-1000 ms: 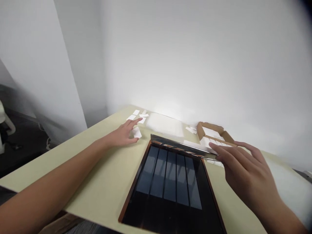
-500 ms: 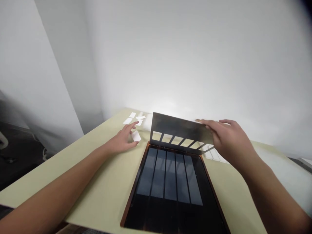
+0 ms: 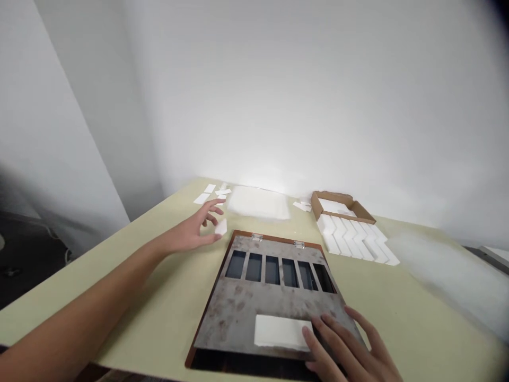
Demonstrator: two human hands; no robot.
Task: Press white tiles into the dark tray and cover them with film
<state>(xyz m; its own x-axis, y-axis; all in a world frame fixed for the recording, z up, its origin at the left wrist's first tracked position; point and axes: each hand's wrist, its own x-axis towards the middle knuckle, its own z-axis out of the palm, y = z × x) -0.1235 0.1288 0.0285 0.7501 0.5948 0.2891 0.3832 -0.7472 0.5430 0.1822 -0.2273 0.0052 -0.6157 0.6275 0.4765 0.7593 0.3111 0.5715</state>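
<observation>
A metal plate [image 3: 238, 323] with a row of rectangular slots lies lowered over a black-surfaced board with a brown rim [image 3: 191, 356]. Two hinges [image 3: 299, 244] join them along the far edge. My right hand [image 3: 350, 350] rests on the plate's near right part, fingers spread. Its fingertips touch the right end of a white rectangular block [image 3: 280, 331] on the plate. Left of the board, my left hand [image 3: 194, 228] hovers above the table, fingers curved. A small white card [image 3: 221, 227] is between its thumb and fingers.
Several white paper pieces [image 3: 202, 198] lie at the table's far left, beside a blurred white sheet [image 3: 259, 203]. A cardboard box [image 3: 342, 214] stands at the back right, with a row of white folded strips [image 3: 353, 239] before it. A wall [image 3: 302, 106] rises behind the table [image 3: 159, 318].
The slotted plate has swung from upright down onto the board. My right hand has come down and toward me with it. My left hand stays in nearly the same place with the card.
</observation>
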